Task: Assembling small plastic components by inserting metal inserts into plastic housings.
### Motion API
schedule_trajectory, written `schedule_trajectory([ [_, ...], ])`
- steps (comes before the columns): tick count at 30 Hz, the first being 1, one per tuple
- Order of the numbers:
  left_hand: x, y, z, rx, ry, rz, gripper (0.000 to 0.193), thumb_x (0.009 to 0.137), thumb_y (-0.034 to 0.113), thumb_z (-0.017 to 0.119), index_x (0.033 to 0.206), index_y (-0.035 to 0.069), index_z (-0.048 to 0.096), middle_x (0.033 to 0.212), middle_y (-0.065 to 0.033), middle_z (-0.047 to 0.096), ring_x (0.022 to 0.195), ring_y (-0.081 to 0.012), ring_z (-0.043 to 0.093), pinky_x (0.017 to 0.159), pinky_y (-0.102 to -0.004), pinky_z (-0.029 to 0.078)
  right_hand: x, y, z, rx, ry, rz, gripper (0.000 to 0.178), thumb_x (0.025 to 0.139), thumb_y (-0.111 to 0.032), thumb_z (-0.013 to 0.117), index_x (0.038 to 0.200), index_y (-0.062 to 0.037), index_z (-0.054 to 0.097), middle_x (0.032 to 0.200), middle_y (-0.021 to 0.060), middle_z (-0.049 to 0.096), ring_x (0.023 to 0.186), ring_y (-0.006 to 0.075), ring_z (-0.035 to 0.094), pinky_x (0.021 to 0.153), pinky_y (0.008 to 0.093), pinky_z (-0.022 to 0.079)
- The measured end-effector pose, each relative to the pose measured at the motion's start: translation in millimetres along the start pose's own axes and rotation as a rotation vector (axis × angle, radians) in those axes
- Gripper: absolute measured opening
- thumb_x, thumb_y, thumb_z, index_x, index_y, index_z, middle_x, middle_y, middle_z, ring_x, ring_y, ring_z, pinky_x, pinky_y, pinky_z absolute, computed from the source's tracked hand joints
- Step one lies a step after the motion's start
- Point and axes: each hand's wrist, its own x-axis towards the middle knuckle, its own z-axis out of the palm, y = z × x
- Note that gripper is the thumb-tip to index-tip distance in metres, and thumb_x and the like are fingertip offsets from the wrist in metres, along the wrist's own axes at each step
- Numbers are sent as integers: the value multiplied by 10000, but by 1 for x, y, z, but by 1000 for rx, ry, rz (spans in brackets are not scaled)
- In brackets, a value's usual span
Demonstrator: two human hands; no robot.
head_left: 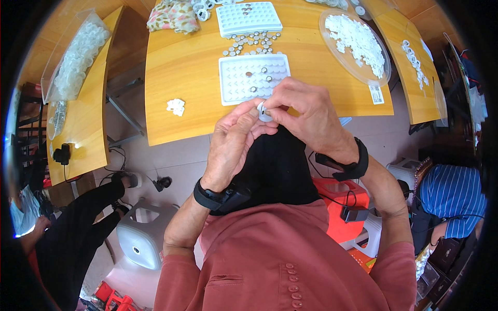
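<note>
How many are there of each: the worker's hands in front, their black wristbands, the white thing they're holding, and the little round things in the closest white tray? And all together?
Hands: 2, left hand and right hand
Black wristbands: 2
White piece in the fingers: 1
Little round things showing in the closest white tray: 4
Total: 9

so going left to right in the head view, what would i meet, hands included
Heap of translucent pieces, small white pile, left hand, white piece at the fingertips, right hand, big heap of white pieces, row of white parts on the right-hand table.
</note>
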Motion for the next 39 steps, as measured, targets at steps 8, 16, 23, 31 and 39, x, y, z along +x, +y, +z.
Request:
schedule_trajectory([
  [8,-2,4,2,158,-20,12,365,894,-49,385,1248,-100,456,1073,-185,606,902,-234,633,840,-341,517,0,3,4,28,64,-8,56,726,-18,648,776,-31,627,736,103,580,650,279,593,571,337,469],
  [16,-3,6,6,270,-3,13,376,873,-42,409,1237,-60,503,974,-105,634,849,-156,623,809,-281,499,3,-2,2,59,43,-32,88,713,10,643,766,-15,577,800,101,557,738,279,579,633,344,467],
  [23,-2,3,2,236,7,-19,362,877,-35,428,1229,-57,510,962,-102,636,826,-146,628,775,-272,512,-4,1,11,63,48,-36,115,706,12,653,784,-14,572,811,102,558,726,274,577,625,341,467],
  [31,-3,5,4,440,18,93,329,919,-24,442,1246,-45,472,976,-95,623,824,-135,615,759,-262,512,-6,-2,12,360,72,213,107,754,2,673,842,-7,613,812,67,612,743,143,614,652,265,503],
  [39,-9,3,11,514,12,197,464,913,-51,440,1358,6,322,982,-107,610,850,-131,603,761,-265,511,-6,-4,3,403,-1,257,61,781,-4,656,835,5,629,771,64,639,683,114,626,617,244,510],
])
